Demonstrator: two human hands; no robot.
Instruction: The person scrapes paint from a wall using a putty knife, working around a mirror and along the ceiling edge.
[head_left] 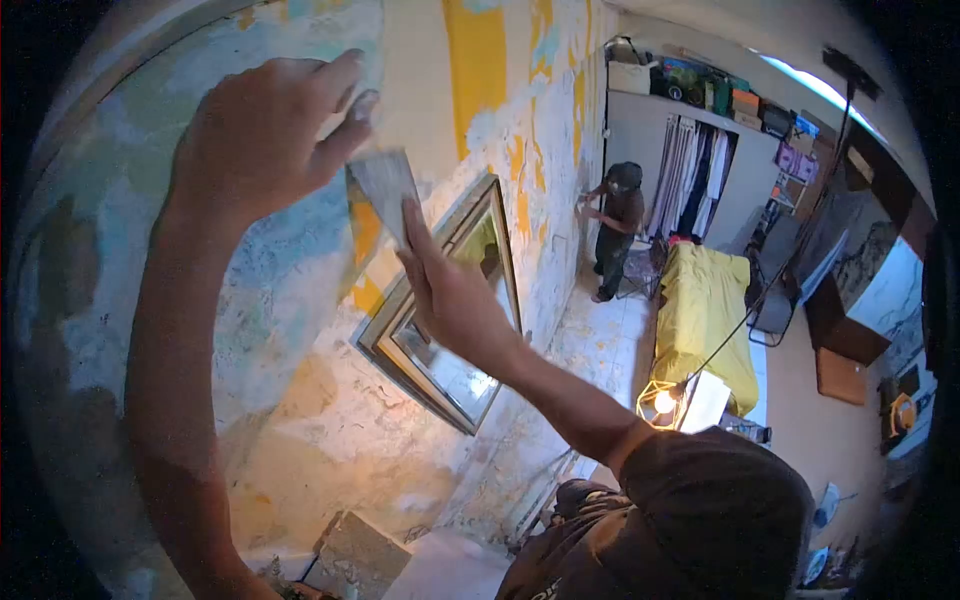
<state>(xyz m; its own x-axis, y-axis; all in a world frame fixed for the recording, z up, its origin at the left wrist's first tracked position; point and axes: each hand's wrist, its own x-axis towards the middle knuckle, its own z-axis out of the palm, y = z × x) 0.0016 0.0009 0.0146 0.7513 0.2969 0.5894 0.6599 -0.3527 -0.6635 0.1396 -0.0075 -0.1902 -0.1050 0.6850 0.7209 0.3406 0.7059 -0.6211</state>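
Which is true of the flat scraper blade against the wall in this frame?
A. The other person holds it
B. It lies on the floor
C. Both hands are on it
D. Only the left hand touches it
C: the left hand grips the top of the scraper while the right hand presses its lower edge against the peeling wall.

Scraper [385, 190] btwn both hands, on wall [300, 400], window [450, 320] below.

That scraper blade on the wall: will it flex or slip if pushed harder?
The scraper blade looks thin and flat, so probably springy. The left hand and right hand both pinch it, so slipping seems unlikely. The wall looks rough and may snag it.
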